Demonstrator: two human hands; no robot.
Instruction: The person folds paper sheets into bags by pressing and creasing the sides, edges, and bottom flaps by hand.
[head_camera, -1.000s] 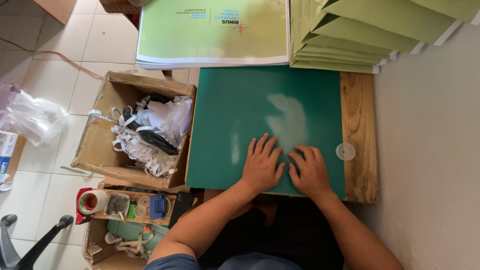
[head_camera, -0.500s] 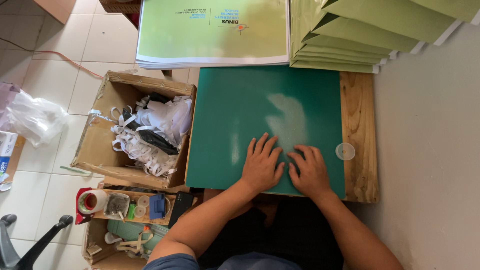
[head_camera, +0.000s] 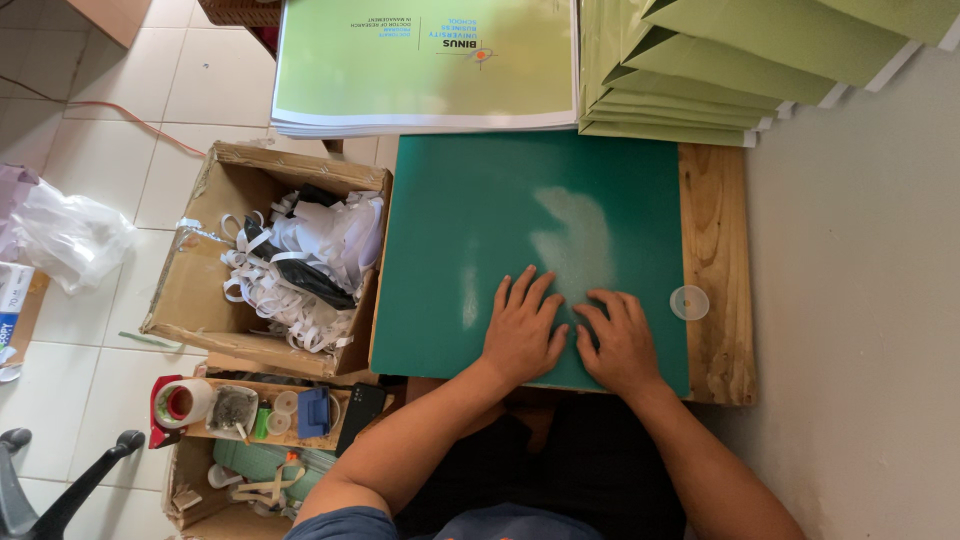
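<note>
Both hands are flat on the dark green rectangular cutting mat (head_camera: 480, 210), which lies on a small wooden surface (head_camera: 715, 240) and covers nearly all of it, leaving just a strip of bare wood past the right hand. The left hand (head_camera: 522, 330) has its fingers spread and pressed palm-down on the near part of the mat, and the right hand (head_camera: 622, 342) sits just beside it, also flat, so each grip is apart and clamped on nothing. Just to the right of the right hand there's a small round clear plastic lid (head_camera: 689, 302) sitting at the edge where mat meets wood. Beyond the fingertips, at the far end of the mat, sits a stack of large light green printed sheets (head_camera: 425, 65), and to the right of that a pile of folded pale green card covers (head_camera: 720, 70). Off to the left of the left hand, down on the tiled floor, is an open cardboard box full of white paper trimmings (head_camera: 290, 265), and nearer the body a small wooden tray of odds and ends with a red tape dispenser (head_camera: 178, 405) at its end.
</note>
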